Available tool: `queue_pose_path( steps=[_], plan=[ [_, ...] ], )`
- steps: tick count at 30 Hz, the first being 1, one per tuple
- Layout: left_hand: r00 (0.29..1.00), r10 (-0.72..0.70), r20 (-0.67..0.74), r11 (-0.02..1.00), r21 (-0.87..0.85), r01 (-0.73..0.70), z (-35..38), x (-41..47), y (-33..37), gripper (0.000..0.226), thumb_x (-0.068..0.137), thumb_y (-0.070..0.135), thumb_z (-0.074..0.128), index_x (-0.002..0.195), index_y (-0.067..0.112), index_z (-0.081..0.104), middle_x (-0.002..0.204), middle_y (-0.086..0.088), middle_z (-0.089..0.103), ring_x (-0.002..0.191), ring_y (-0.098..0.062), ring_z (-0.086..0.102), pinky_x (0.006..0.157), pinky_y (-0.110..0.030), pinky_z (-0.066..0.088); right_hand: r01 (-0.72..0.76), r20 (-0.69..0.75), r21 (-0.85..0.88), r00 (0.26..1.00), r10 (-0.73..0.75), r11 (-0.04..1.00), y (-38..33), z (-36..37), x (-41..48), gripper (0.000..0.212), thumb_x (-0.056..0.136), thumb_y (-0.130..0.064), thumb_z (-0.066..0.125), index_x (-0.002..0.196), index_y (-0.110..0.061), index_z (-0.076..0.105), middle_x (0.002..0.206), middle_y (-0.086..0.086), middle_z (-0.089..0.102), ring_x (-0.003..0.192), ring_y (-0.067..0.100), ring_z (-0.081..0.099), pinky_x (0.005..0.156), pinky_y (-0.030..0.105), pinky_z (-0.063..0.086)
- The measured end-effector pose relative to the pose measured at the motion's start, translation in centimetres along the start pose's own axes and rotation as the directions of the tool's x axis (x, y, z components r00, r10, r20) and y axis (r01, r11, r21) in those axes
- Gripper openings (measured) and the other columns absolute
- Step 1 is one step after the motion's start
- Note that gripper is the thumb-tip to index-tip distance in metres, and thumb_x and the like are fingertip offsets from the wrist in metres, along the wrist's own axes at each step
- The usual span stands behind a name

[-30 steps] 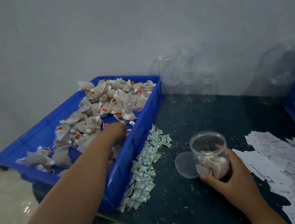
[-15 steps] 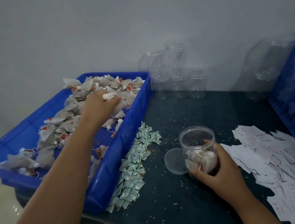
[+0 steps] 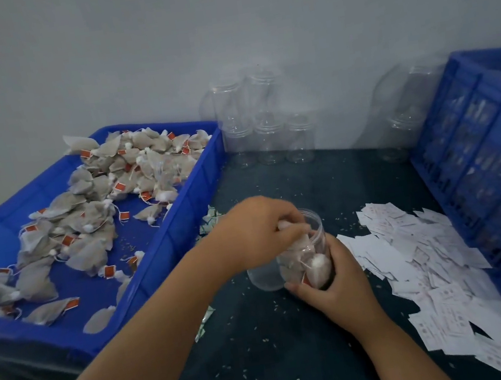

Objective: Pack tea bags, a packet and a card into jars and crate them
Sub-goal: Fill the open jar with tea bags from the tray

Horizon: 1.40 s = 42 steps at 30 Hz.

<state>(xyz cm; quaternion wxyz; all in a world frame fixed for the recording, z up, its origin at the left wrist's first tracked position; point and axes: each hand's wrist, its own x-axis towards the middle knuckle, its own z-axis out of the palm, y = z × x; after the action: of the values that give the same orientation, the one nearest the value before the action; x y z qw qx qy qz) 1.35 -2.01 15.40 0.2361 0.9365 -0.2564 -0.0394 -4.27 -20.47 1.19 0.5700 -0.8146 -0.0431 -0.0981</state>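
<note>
Now the left hand (image 3: 258,230) pinches a beige tea bag (image 3: 284,225) at the mouth of the clear round plastic jar (image 3: 318,235); fingers of the right hand (image 3: 340,286) wrap its side.

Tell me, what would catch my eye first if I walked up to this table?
Mid-table, the right hand grips a clear jar while the left hand pushes a tea bag into its mouth. On the left, a blue tray holds a heap of tea bags. On the right, white cards lie scattered beside a blue crate.
</note>
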Motion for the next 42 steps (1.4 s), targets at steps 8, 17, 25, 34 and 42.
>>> queue_pose_path(
  steps=[8, 17, 25, 34, 42],
  plan=[
    [0.922, -0.338, -0.189, 0.936, 0.029, 0.35, 2.0, 2.0, -8.2, 0.025, 0.104, 0.027, 0.061, 0.128, 0.026, 0.068, 0.123, 0.006, 0.072, 0.107, -0.012, 0.066, 0.092, -0.032, 0.054, -0.012, -0.004, 0.022, 1.0, 0.012, 1.0, 0.0, -0.1, 0.0, 0.081, 0.065, -0.055, 0.095, 0.135, -0.037, 0.061, 0.13, -0.016, 0.07, 0.12, 0.007, 0.069, 0.101, 0.046, 0.06],
    [0.878, -0.347, -0.33, 0.916, 0.081, 0.393, 7.4, 2.2, -13.7, 0.022, 0.101, 0.034, 0.065, 0.099, 0.016, 0.077, 0.098, -0.002, 0.067, 0.083, -0.019, 0.062, 0.077, -0.039, 0.055, -0.019, -0.022, 0.038, 1.0, 0.019, 0.999, 0.0, 0.0, 0.1, 0.076, 0.063, -0.055, 0.094, 0.131, -0.041, 0.062, 0.127, -0.019, 0.071, 0.117, 0.004, 0.07, 0.1, 0.043, 0.06],
    [0.754, -0.445, -0.482, 0.895, -0.273, 0.354, 4.5, 2.0, -11.8, 0.032, 0.102, 0.034, 0.063, 0.075, 0.022, 0.073, 0.067, 0.01, 0.07, 0.06, -0.006, 0.062, 0.065, -0.033, 0.057, -0.012, -0.027, 0.06, 1.0, 0.014, 0.998, -0.1, -0.1, 0.3, 0.077, 0.064, -0.054, 0.094, 0.132, -0.041, 0.061, 0.129, -0.02, 0.071, 0.118, 0.004, 0.069, 0.099, 0.036, 0.059],
    [0.941, -0.151, -0.302, 0.884, -0.467, -0.008, 1.0, -0.2, -0.7, 0.012, 0.085, 0.041, 0.083, 0.082, 0.032, 0.075, 0.088, 0.016, 0.076, 0.08, 0.003, 0.07, 0.069, -0.011, 0.052, 0.01, -0.078, 0.131, 0.997, 0.0, 0.991, -0.6, 0.0, 0.1, 0.076, 0.071, -0.032, 0.098, 0.135, -0.042, 0.057, 0.131, -0.014, 0.072, 0.119, 0.012, 0.072, 0.096, 0.028, 0.061],
    [0.946, -0.057, -0.318, 0.969, -0.245, -0.024, 2.3, -1.0, 1.0, 0.024, 0.102, 0.031, 0.064, 0.125, 0.04, 0.068, 0.108, 0.029, 0.073, 0.1, 0.014, 0.064, 0.089, -0.012, 0.052, -0.009, -0.135, 0.154, 0.99, 0.03, 0.988, -0.4, 0.1, 0.4, 0.082, 0.069, -0.039, 0.098, 0.14, -0.029, 0.058, 0.132, -0.01, 0.071, 0.121, 0.014, 0.071, 0.102, 0.046, 0.061]
  ],
)
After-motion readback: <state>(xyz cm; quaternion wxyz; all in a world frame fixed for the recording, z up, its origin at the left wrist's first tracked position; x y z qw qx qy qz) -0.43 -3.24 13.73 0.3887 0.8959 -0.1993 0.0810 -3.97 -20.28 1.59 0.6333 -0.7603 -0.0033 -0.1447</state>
